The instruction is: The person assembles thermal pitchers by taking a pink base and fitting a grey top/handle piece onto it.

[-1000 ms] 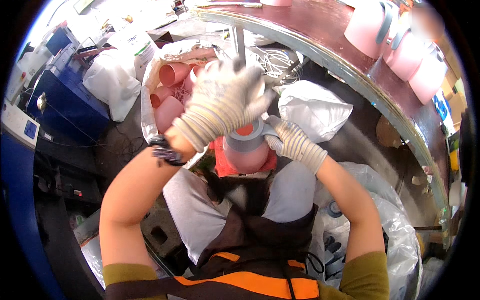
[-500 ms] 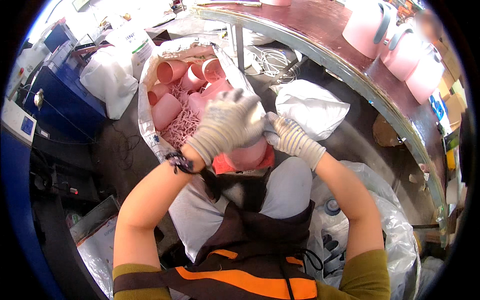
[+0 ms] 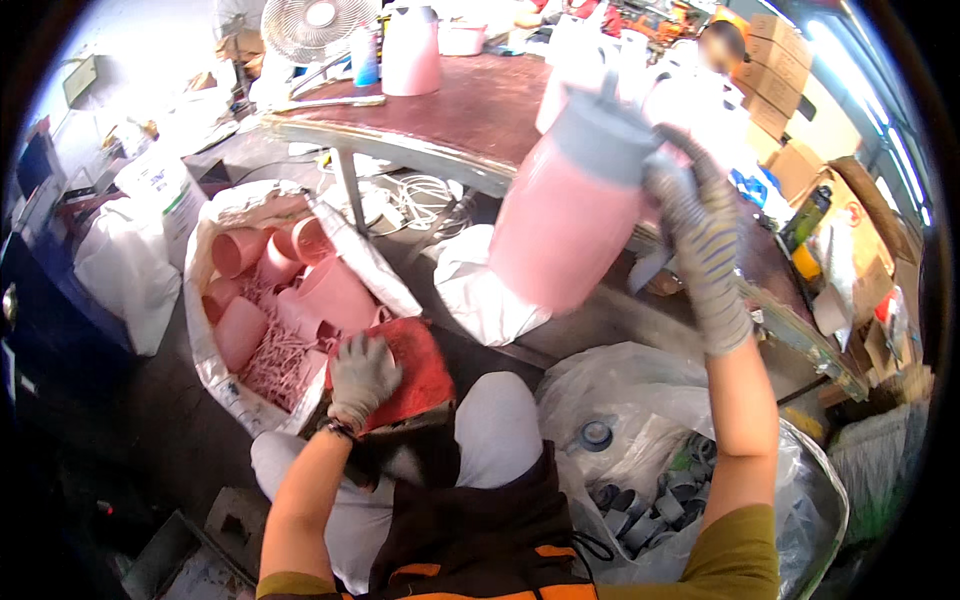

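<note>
My right hand (image 3: 708, 250), in a striped work glove, is wrapped round the grey handle of a pink jug (image 3: 565, 225). The jug has a grey top and hangs tilted in the air beside the table edge. Motion smears its upper part and my fingers a little. Lower and to the left, my gloved left hand (image 3: 364, 382) lies on a red pad (image 3: 420, 365) in front of my knees, fingers stretched and holding nothing. Just beyond it stands a white sack (image 3: 205, 345) with pink cylindrical bodies (image 3: 338, 295) and thin pink plastic strips (image 3: 268, 365).
The dark red table (image 3: 480, 105) curves across the back, bearing another pink jug (image 3: 412, 55) and more at the right. A clear plastic bag (image 3: 640, 375) with grey parts (image 3: 650, 510) sits by my right knee. A white bag (image 3: 480, 290) lies under the table. A fan (image 3: 315, 25) stands behind.
My hands have parted. The right has swung up and right, now holding the pink jug by its handle; the left has dropped onto the red pad. The view has turned to the right.
</note>
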